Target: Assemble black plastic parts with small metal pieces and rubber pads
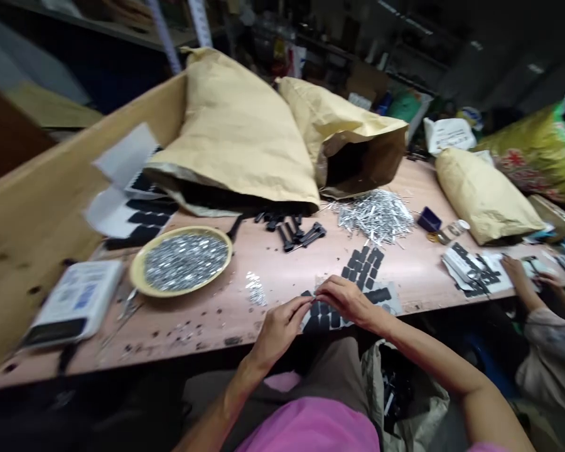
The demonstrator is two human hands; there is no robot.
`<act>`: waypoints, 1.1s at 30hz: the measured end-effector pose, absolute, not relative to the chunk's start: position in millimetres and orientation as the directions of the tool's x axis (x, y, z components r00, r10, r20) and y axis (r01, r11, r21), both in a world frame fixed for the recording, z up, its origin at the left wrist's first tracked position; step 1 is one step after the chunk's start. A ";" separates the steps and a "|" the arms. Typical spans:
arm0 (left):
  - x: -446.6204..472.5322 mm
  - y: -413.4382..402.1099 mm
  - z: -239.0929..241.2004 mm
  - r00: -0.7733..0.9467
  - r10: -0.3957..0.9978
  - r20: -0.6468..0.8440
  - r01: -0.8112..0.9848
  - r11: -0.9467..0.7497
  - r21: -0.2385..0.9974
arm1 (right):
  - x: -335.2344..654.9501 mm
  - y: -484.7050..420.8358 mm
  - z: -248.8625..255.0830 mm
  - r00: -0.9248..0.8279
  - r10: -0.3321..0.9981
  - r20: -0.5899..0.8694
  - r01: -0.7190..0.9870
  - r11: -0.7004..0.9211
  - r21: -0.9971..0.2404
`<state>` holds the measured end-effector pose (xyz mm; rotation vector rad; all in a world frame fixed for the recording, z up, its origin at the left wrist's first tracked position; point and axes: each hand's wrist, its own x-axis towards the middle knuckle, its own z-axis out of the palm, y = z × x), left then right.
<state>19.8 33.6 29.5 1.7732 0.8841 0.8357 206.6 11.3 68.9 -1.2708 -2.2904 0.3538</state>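
Cluttered workshop, pale wood table point(273, 270), camera blurred at the edges. Nearest, below the table edge: an open bag point(407, 392) at the person's knees, contents dark and unreadable. Both hands are at the near edge. Left hand point(280, 329) has its fingers curled, thumb and forefinger pinched onto the left end of the pad sheet point(327, 321). Right hand point(347, 301) lies on top of the sheet, fingers bent, tips meeting the left's; can't tell whether it grips a pad or just presses down. The sheet is white backing with rows of black rectangular pads, flat on the table, touching its near edge. Its long axis runs left-right, and most of it extends right from the fingertips, under the right wrist. Both hands are on it; the left has the free end. Just beyond are loose black pads point(365, 262), closer to the right hand. Left of them, a small heap of metal bits point(255, 290). Further left, a yellow plate point(139, 279) full of the same bits, with a white box point(75, 300) beside it. Mid-table: black plastic parts point(297, 232), then a spread of silver pins point(376, 216). Behind those lie two tan paper sacks point(238, 135) on their sides, mouths toward the person. Far right, a co-worker's hand point(515, 271) rests on another sheet of pads, well apart. Shelving at the back is too dark to read.
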 end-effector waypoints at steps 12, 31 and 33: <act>43.5 27.2 42.1 0.470 0.638 0.610 0.129 -0.733 0.668 | 218.5 -8.2 84.8 -0.497 0.855 0.152 0.868 0.493 0.064; 50.8 32.6 54.0 0.495 0.857 0.141 0.053 -0.192 0.980 | 231.4 3.9 100.7 -0.352 0.895 0.275 0.769 0.444 -0.460; 51.3 31.6 53.1 0.510 0.849 0.138 0.048 -0.189 0.981 | 229.0 5.0 95.0 -0.378 0.884 0.275 0.800 0.461 -0.383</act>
